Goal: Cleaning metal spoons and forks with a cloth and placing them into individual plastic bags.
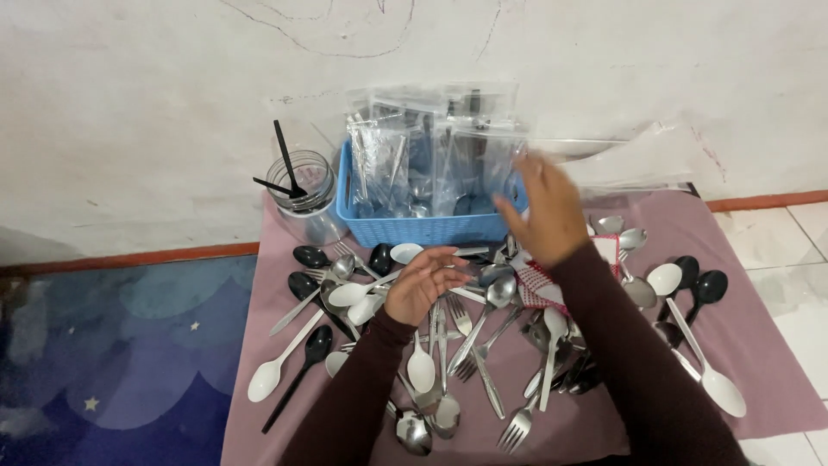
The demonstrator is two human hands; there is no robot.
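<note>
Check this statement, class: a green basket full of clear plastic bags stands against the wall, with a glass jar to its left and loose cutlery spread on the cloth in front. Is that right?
Not quite: the basket is blue, not green, as the head view shows. The rest holds: it is full of clear plastic bags, stands against the wall, has a glass jar to its left, and loose cutlery lies spread on the cloth in front.

Clear plastic bags (435, 160) stand upright in the blue basket (414, 229), just past my right hand (545, 211). Another clear bag (638, 160) trails from its fingertips.
</note>
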